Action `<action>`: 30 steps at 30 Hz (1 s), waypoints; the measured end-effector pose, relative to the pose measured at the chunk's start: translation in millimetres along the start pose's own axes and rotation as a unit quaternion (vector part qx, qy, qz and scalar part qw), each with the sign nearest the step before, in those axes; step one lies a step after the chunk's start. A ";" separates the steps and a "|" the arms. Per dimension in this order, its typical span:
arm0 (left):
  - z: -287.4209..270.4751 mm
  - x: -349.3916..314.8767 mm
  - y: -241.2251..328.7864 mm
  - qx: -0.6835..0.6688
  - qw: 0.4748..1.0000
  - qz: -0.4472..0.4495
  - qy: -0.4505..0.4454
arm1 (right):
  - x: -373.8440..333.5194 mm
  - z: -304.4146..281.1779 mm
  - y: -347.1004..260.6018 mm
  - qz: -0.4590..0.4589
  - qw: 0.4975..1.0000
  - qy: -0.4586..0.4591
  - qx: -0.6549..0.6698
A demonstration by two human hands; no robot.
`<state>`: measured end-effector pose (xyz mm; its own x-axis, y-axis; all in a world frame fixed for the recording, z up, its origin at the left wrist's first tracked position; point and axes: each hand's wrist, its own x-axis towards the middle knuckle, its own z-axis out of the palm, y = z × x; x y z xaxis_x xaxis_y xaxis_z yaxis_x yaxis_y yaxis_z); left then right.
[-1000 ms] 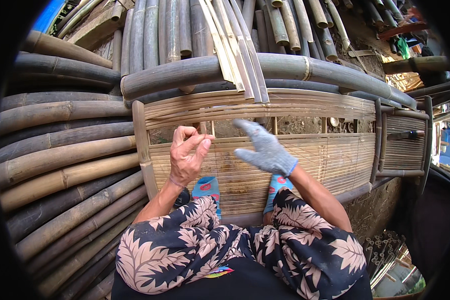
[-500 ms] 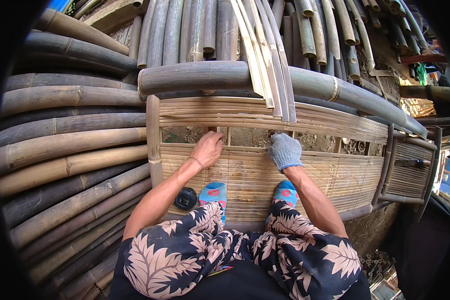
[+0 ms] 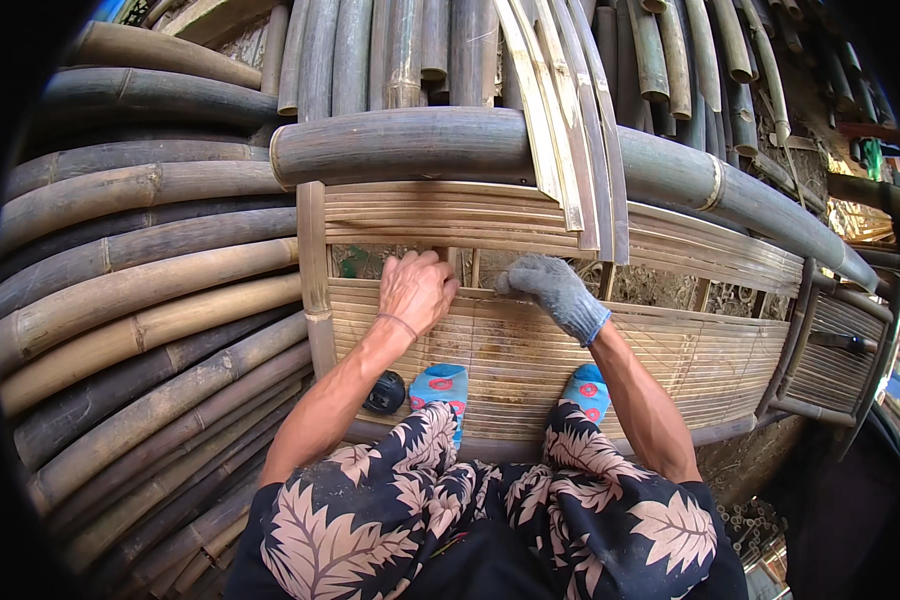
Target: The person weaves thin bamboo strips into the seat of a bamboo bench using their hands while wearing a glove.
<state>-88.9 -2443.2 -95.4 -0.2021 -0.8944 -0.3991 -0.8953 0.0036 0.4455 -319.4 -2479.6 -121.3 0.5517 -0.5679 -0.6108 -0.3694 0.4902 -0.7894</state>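
A woven bamboo slat panel (image 3: 530, 350) in a bamboo frame lies in front of me, under my feet in blue socks. My bare left hand (image 3: 415, 290) rests at the top edge of the lower woven section, fingers curled around an upright slat (image 3: 454, 265) in the gap. My right hand (image 3: 555, 292), in a grey knit glove, presses on the same edge just to the right, fingers bent onto the slats. Long thin bamboo strips (image 3: 560, 130) lean across the panel's top toward the hands.
Thick bamboo poles (image 3: 140, 290) are stacked on the left and behind. A heavy pole (image 3: 450, 145) lies across the panel's top. A small black round object (image 3: 385, 392) sits by my left foot. A second framed panel (image 3: 830, 350) stands at right.
Both hands have moved inward along the gap and now sit close together. The view has shifted so the panel is nearer the centre.
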 end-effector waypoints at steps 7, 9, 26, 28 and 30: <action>-49.3 -44.1 39.4 -0.156 0.980 -0.087 -0.085 | 6.0 60.3 3.3 -0.126 0.973 -0.010 -0.193; -56.2 -44.4 43.7 -0.156 0.979 -0.104 -0.078 | 7.9 60.7 12.1 -0.162 0.939 0.018 -0.303; 70.5 -8.6 -33.0 -0.100 0.991 0.091 0.016 | -134.4 32.7 9.6 -0.085 0.985 0.148 -0.029; 73.2 -9.3 -41.1 -0.102 0.990 0.087 0.036 | -118.5 11.9 -22.3 0.123 0.979 0.094 -0.133; 70.7 -4.1 -37.9 -0.083 0.992 0.091 -0.006 | -116.3 6.0 -26.1 0.202 0.943 0.088 -0.250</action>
<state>-82.3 -2408.0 -167.3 -0.3608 -0.8800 -0.3089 -0.7661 0.0907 0.6363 -369.5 -2422.4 -29.3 0.1744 -0.5232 -0.8342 -0.8533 0.3425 -0.3932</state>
